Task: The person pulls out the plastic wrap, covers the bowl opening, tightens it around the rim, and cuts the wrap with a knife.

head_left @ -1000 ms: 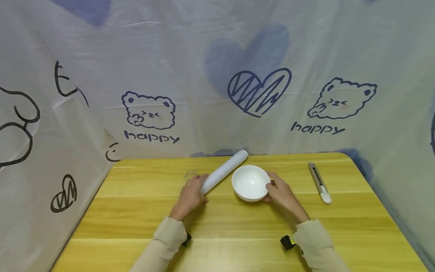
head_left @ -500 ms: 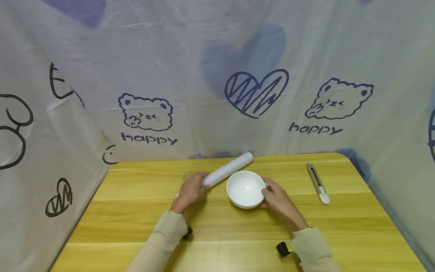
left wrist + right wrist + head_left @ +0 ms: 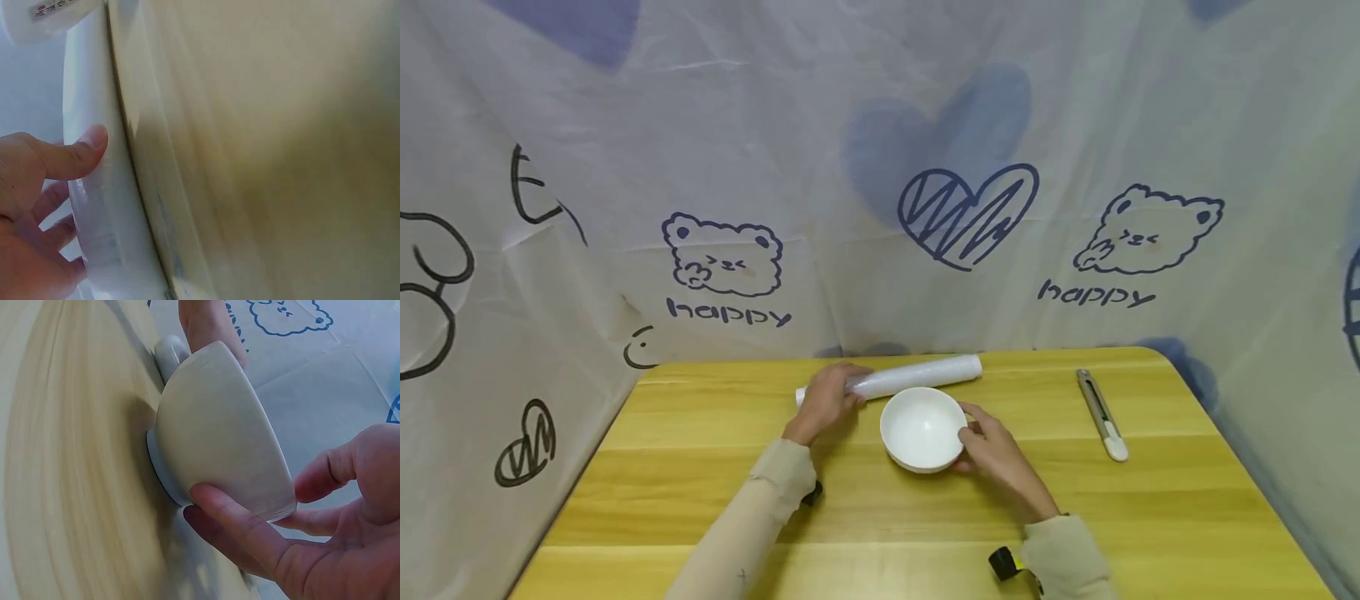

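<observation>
Person at a wood-look desk [image 3: 910, 542], both hands busy. L hand [image 3: 827, 402] is curled round a white roll [image 3: 925, 375], gripping it L of its middle; both roll ends stick out past the hand. Per the L wrist view, thumb is on the near side & fingers wrap the far side, so the gap is approx. the roll's thickness. Roll is near the desk's back edge, lying L–R & slightly slanted, R end a bit farther back.

R hand [image 3: 1000, 454] has a white bowl [image 3: 923, 429] by its R side: fingers spread on the outer wall, thumb at the rim, i.e. parted only by the bit of bowl b/w them. Bowl is mouth-up b/w the two hands, just in front of the roll; can't tell if they touch, nor if its foot is on the desk or a touch above.

Utility knife [image 3: 1102, 417] lies on the R part of the desk, well apart from both hands, white end twd the person. Sleeves are beige, w/ a small black device [image 3: 1002, 564] at the R wrist & another dark one [image 3: 812, 493] at the L. Behind: pale cloth [image 3: 850, 275] w/ hearts, bear drawings & "happy" lettering.
</observation>
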### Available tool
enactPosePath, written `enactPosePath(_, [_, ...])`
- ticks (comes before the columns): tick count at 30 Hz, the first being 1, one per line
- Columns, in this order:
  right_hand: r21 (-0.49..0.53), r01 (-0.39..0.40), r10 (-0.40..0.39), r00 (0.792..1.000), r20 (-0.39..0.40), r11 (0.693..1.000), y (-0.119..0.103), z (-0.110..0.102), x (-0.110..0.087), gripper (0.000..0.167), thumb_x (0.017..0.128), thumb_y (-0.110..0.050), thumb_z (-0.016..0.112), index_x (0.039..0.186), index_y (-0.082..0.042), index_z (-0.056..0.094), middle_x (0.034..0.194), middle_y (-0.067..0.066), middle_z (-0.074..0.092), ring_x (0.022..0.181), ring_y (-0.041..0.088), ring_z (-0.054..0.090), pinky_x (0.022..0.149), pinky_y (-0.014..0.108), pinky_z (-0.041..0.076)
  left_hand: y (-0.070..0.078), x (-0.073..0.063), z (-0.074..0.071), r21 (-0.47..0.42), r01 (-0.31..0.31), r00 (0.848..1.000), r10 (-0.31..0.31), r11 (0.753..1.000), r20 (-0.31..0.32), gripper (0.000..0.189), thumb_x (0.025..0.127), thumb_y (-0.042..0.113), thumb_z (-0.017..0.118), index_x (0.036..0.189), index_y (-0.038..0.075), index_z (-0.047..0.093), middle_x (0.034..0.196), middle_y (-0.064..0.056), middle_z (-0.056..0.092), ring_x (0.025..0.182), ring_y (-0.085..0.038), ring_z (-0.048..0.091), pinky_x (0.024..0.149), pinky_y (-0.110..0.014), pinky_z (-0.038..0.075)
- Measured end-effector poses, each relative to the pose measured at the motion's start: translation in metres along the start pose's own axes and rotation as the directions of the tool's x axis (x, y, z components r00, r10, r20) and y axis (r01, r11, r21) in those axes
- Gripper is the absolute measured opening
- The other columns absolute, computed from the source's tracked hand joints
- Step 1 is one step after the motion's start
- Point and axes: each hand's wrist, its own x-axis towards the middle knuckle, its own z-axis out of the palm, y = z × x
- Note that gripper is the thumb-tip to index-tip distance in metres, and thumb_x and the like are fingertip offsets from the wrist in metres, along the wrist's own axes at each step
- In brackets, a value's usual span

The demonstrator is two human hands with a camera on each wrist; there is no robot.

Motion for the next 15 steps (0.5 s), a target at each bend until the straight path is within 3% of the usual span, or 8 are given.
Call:
enactPosePath(9, [0.081,-0.01,0.011,1.0,-0.019,0.997,-0.001,0.016,0.001,0.058,0.097,-0.002,0.044,0.154,0.002,0.039,0.122,0.032,0.054,0.088,0.027,0.066,0.069,0.04,0.064,-0.006,0.016,0.01,-0.106,0.032,0.999,-0.032,0.994,0.005,0.045,0.077,0.002,0.089,0.12,0.006,0.076,0.125,-0.012,0.07,0.113,-0.033,0.061,0.101,-0.047,0.049])
enactPosePath(15, [0.09,-0.01,0.013,1.0,-0.027,0.996,-0.004,0.022,0.012,0.058,0.098,-0.004,0.043,0.156,0.0,0.038,0.124,0.031,0.054,0.094,0.03,0.066,0.071,0.039,0.064,-0.011,0.025,0.009,-0.099,-0.033,0.998,0.028,0.995,-0.052,0.049,0.07,0.002,0.092,0.116,0.006,0.077,0.12,-0.011,0.073,0.108,-0.032,0.064,0.097,-0.045,0.051])
